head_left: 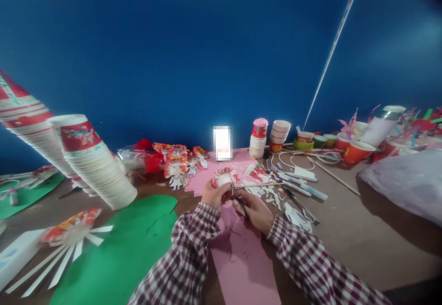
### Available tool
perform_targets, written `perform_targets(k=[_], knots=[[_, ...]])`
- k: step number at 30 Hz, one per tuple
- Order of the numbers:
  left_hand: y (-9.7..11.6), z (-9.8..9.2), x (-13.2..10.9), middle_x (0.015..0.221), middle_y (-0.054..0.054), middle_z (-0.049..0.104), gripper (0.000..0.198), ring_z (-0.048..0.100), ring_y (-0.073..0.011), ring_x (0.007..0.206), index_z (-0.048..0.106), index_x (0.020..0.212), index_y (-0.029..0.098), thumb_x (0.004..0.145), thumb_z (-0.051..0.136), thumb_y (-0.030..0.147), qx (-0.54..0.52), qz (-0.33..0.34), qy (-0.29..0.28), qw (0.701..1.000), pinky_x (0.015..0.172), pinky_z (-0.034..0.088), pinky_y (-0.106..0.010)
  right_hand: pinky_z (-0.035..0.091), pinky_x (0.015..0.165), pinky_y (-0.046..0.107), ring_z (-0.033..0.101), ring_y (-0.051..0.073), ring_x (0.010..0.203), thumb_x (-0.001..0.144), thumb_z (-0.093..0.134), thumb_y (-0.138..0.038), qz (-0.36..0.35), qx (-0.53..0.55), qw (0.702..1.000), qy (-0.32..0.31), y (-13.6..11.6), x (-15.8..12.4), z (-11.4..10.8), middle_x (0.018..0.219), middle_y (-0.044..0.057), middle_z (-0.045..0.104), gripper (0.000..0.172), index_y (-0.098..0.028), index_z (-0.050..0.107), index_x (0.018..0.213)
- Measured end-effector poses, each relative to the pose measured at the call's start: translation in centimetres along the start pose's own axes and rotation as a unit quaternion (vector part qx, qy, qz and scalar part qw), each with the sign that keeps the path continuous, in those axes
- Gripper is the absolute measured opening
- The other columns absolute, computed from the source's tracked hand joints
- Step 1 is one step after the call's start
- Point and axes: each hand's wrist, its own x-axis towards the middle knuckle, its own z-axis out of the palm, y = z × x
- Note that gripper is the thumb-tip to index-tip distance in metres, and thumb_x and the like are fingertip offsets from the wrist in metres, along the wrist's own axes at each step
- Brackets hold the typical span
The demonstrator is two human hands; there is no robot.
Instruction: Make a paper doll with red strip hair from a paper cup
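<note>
My left hand (216, 194) is closed on a cut paper cup (223, 178) with a pale round middle and a curled red, orange and white fringe. In my right hand (254, 209) is a pair of dark scissors (238, 198), the blades pointing up and away from me beside the cup. Both hands are above pink paper (238, 259) marked with dark lines. White paper scraps (272, 197) lie just right of my hands. Several paper figures with curled fringes (177, 167) stand behind to the left.
Tall leaning stacks of paper cups (100, 167) rise at the left, near green paper (138, 245) and a cup cut into strips (74, 233). Several pens (304, 185), a thin stick (336, 177) and a plastic bag (400, 181) lie rightward. A blue panel (193, 56) stands behind.
</note>
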Motion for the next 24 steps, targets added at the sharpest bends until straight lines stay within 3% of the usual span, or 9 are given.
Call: perform_targets(k=[10,24], knots=[[0.18,0.18,-0.16,0.051,0.003,0.056,0.03,0.053,-0.0092,0.044,0.05,0.068,0.013,0.046,0.07,0.007,0.001,-0.01,-0.004,1.0,0.044,0.047,-0.021,0.034,0.037,0.017,0.036,0.005,0.039,0.079,0.049,-0.045,0.042,0.004,0.999,0.0,0.32,-0.17,0.06,0.055,-0.007,0.04,0.029,-0.021,0.05,0.093],[0.52,0.4,-0.31,0.051,0.003,0.057,0.033,0.054,-0.0087,0.044,0.05,0.071,0.013,0.045,0.07,0.007,-0.015,-0.017,-0.004,1.0,0.043,0.046,-0.019,0.03,0.045,0.018,0.033,0.007,0.048,0.078,0.051,-0.042,0.012,-0.042,0.999,0.027,-0.42,-0.23,0.15,0.056,-0.005,0.041,0.025,-0.017,0.051,0.081]])
